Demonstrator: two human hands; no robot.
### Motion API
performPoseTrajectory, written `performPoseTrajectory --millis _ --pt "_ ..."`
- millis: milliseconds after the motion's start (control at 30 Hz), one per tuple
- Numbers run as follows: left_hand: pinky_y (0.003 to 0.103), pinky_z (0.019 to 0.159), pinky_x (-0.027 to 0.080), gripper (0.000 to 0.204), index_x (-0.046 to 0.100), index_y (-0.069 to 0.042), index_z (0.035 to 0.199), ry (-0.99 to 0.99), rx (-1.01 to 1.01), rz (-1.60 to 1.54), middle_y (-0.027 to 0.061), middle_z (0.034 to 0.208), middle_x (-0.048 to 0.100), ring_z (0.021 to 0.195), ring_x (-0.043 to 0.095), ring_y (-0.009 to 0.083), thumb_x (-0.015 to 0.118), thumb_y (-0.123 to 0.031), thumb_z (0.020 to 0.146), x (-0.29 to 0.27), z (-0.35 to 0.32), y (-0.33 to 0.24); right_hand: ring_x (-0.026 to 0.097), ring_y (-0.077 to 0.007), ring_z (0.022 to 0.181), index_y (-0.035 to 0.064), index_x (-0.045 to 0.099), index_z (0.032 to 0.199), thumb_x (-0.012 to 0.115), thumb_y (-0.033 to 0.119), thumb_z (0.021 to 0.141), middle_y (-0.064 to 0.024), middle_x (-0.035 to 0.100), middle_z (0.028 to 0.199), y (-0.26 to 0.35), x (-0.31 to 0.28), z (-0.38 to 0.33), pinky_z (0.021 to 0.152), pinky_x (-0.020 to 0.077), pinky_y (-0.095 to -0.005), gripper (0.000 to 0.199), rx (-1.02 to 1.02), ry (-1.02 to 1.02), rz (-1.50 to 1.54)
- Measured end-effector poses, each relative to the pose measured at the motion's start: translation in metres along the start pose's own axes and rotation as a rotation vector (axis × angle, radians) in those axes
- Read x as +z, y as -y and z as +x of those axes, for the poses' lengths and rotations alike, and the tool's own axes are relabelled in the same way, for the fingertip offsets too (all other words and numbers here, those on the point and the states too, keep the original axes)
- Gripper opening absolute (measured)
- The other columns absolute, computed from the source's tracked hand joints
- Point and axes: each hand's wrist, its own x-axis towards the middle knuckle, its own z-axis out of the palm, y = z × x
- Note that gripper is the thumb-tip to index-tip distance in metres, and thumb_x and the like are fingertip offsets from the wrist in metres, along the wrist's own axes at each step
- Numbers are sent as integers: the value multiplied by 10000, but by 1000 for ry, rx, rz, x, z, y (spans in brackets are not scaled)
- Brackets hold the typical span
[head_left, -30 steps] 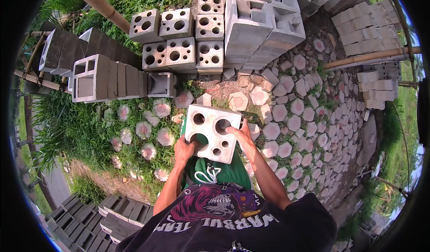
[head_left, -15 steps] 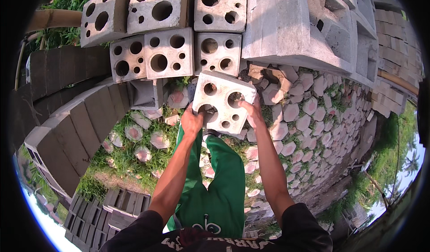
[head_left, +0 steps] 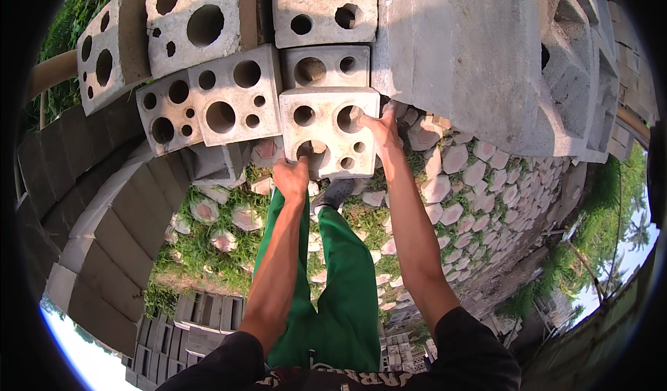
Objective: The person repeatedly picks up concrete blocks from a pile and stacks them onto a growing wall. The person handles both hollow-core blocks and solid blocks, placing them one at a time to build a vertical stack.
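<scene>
I hold a square grey concrete block with several round holes (head_left: pixel 326 130) out in front of me, against a stack of like blocks. My left hand (head_left: pixel 292 177) grips its lower left edge. My right hand (head_left: pixel 379 128) grips its right side, fingers hooked at a hole. The held block sits just under another perforated block (head_left: pixel 325 66) and beside a larger one (head_left: pixel 233 99) on the left. My green trousers and a grey shoe (head_left: pixel 335 191) show below it.
More perforated blocks (head_left: pixel 323 5) are stacked above. Tall hollow concrete blocks (head_left: pixel 479 57) rise at the right. A row of grey blocks (head_left: pixel 97 217) curves along the left. The ground is hexagonal pavers (head_left: pixel 455 158) with grass between them.
I have stepped closer to the stack and carried the block up and forward, until it rests against the stacked blocks. Both hands keep their grip.
</scene>
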Motion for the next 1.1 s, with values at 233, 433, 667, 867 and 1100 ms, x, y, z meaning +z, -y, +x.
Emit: performPoseTrajectory --millis 233,433,667,867,1100 --pt "323 736 485 359 678 25 986 -67 -123 31 121 848 701 745 643 188 699 -166 683 17 15 9 216 -321 1384 -34 90 1459 614 601 765 -229 201 1494 15 8 -60 1121 214 -391 1076 159 -102 165" --pt "336 732 485 429 635 108 980 -189 -171 -30 132 868 685 738 632 191 743 -156 660 26 20 25 222 -358 1380 -18 197 1449 357 832 755 -225 207 1498 -13 24 -122 1133 169 -517 1109 430 -24 1115" --pt "345 796 542 448 507 67 1076 -112 -233 -794 120 1003 597 906 604 212 728 -141 746 9 14 0 186 -367 1392 -55 172 1441 338 864 718 -241 156 1509 4 35 -100 1149 151 -492 1181 356 20 1308" --pt "410 1106 317 1039 36 76 1426 29 -333 -1365 213 1503 80 1415 154 289 678 -388 753 9 32 -17 156 -354 1408 -79 116 1438 298 882 699 -226 141 1519 27 54 -73 1150 150 -487 1225 321 -9 1232" --pt "416 921 481 504 465 -18 1250 239 -362 -878 128 1286 483 1177 487 244 655 -245 842 -18 -41 -3 426 -306 1280 -20 359 1374 466 713 824 -206 433 1386 2 32 -165 1039 343 -487 923 510 128 636"
